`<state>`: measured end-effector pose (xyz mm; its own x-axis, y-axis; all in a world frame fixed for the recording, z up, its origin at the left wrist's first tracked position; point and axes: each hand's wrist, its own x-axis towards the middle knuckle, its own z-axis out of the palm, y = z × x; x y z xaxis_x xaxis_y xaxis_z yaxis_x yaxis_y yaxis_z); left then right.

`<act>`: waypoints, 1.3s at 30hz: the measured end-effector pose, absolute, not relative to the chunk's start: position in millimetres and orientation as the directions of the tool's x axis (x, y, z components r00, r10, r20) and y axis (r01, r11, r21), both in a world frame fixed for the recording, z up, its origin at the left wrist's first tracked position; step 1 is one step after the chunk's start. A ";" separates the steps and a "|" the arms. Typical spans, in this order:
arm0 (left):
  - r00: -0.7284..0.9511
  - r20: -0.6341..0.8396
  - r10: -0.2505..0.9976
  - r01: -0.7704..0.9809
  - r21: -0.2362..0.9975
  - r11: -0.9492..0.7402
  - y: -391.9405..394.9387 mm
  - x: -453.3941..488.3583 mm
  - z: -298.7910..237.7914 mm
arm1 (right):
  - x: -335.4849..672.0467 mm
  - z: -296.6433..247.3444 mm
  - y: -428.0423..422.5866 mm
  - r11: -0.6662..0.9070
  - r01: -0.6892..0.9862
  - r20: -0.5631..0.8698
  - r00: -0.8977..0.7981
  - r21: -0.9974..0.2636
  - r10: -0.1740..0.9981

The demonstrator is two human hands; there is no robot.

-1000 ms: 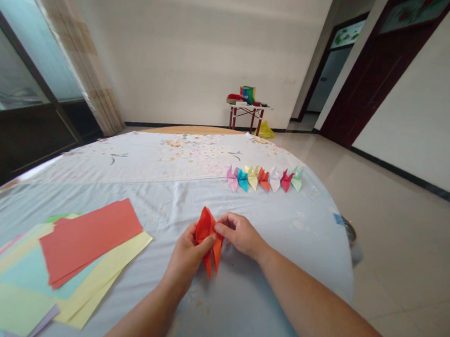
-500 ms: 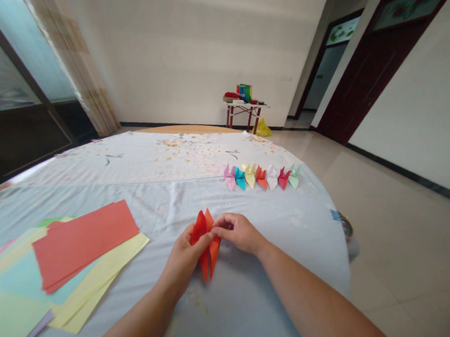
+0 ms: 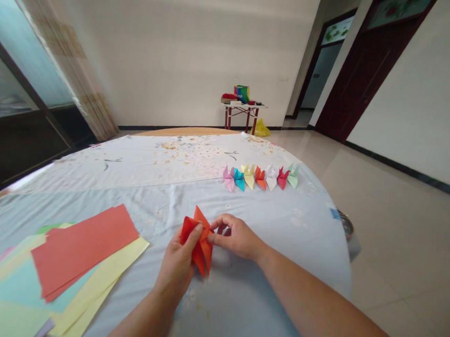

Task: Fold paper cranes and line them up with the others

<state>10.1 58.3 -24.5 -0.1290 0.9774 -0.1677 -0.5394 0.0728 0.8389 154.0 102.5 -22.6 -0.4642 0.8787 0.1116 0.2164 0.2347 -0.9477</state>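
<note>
A folded orange-red paper figure point(image 3: 197, 238) is held just above the light blue tablecloth point(image 3: 238, 303). My left hand point(image 3: 177, 265) grips its left side, thumb pressed on the front flap. My right hand point(image 3: 235, 237) pinches a fold at its right edge with thumb and forefinger. Two pointed ends of the figure hang down between my hands.
A row of several finished folded figures point(image 3: 261, 177) in mixed colours stands farther back on the cloth. A stack of coloured paper sheets point(image 3: 68, 260), red on top, lies at the left. The table's edge curves away at the right above a tiled floor; a small table point(image 3: 242, 110) stands by the far wall.
The orange-red figure has shifted left and tilted, its upper flap spreading open. Both hands moved slightly left with it.
</note>
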 end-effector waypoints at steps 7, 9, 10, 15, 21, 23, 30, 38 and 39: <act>-0.085 -0.175 0.981 -0.570 0.816 0.097 56.8 10.3 -21.4 | 154.0 -20.9 103.3 0.289 0.177 0.179 -0.464 -0.941 0.867; -0.079 -0.156 0.985 -0.534 0.841 0.090 56.6 10.1 -22.2 | 154.0 -21.9 103.4 0.331 0.177 0.221 -0.454 -0.927 0.863; -0.078 -0.148 0.986 -0.512 0.855 0.088 56.7 9.9 -22.8 | 153.9 -22.4 103.2 0.346 0.177 0.237 -0.450 -0.922 0.861; -0.113 -0.156 0.981 -0.459 0.884 0.088 57.3 9.1 -25.8 | 153.2 -21.9 100.9 0.375 0.180 0.258 -0.463 -0.909 0.848; -0.105 -0.151 0.983 -0.484 0.871 0.081 57.2 9.6 -25.4 | 154.0 -18.3 100.3 0.333 0.181 0.213 -0.479 -0.925 0.851; -0.101 -0.146 0.984 -0.488 0.869 0.079 56.9 9.6 -25.1 | 154.2 -18.1 100.9 0.326 0.178 0.208 -0.478 -0.929 0.854; -0.113 -0.165 0.980 -0.499 0.862 0.088 56.9 10.5 -24.4 | 154.4 -21.2 102.1 0.339 0.176 0.225 -0.465 -0.924 0.856; -0.114 -0.252 0.961 -0.510 0.845 0.161 56.8 11.6 -20.2 | 153.3 -23.2 101.7 0.300 0.154 0.196 -0.475 -0.941 0.858; -0.116 -0.256 0.960 -0.505 0.847 0.165 57.1 11.4 -20.8 | 153.1 -23.0 101.5 0.292 0.156 0.188 -0.475 -0.944 0.860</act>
